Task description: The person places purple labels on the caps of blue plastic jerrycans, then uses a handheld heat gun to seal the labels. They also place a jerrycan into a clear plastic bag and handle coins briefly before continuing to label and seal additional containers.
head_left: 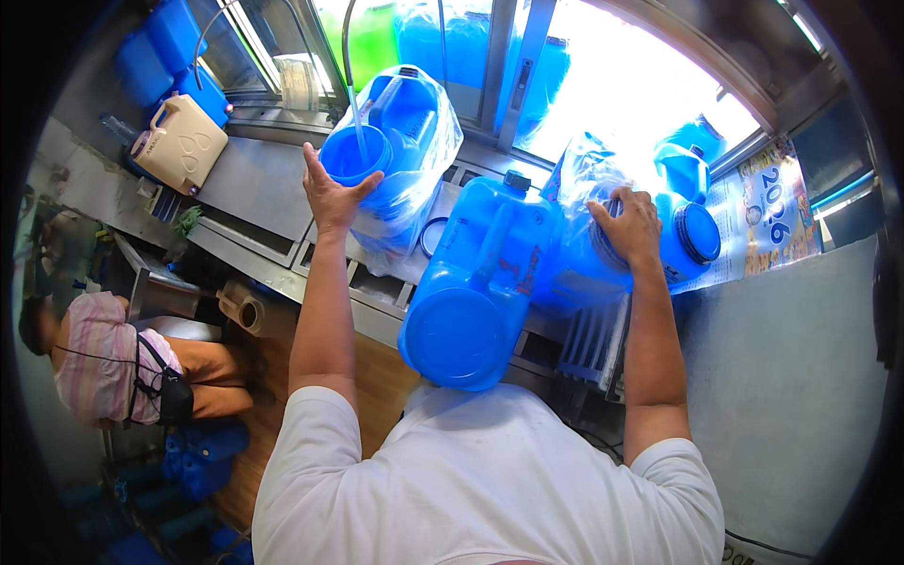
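Observation:
At the counter, my left hand (pixel 337 195) curves round the wide open mouth of a blue water jug (pixel 419 118), thumb on the near rim. A thin clear hose (pixel 358 122) runs down into that mouth. Clear plastic is wrapped around this jug. My right hand (pixel 631 224) is closed over the ribbed lid of another plastic-wrapped blue jug (pixel 574 268), its fingers curled on the lid's edge. Between them a third blue jug (pixel 476 282) leans toward my chest, its large round lid on and a small dark cap at its top.
More blue jugs (pixel 697 235) stand at the right by a bright window. A cream jug (pixel 184 141) sits on the metal counter (pixel 259 184) at the left. Behind me on the left, a person in a striped shirt (pixel 108 353) bends over near a blue container (pixel 207 461).

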Tool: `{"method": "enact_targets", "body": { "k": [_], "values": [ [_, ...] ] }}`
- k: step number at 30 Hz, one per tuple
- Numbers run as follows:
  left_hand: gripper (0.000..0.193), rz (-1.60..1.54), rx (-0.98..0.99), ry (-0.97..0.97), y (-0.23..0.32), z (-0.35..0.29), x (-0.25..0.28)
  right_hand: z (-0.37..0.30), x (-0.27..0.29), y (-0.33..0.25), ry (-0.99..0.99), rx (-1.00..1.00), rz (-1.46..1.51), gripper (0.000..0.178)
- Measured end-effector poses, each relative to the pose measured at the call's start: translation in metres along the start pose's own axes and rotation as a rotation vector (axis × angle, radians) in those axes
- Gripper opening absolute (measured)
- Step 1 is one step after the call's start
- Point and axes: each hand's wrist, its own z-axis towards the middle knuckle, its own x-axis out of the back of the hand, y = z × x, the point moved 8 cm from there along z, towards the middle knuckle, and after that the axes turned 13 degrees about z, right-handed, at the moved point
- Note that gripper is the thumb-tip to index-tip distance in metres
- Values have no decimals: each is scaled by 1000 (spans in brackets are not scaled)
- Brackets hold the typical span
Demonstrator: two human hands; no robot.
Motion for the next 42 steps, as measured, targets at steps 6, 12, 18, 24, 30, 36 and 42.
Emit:
{"method": "enact_targets", "body": {
  "k": [6,12,18,24,30,36,42],
  "values": [
    [140,103,38,94,24,-6,-5,-3,1,-5,-23,38,-1,67],
    [138,-54,-3,95,25,-9,-13,39,42,14,229,120,-29,66],
    [141,11,69,59,16,-12,-14,213,14,72,145,42,133,52],
    [139,-187,116,17,16,-14,-20,347,-36,113,39,73,9,59],
    [139,-181,179,-54,14,-15,-24,416,-47,139,47,36,9,64],
    [137,-195,163,-70,19,-17,-22,475,-48,137,56,37,8,69],
    [137,-204,189,-102,14,-18,-23,510,-32,129,64,48,43,75]
  ]
}}
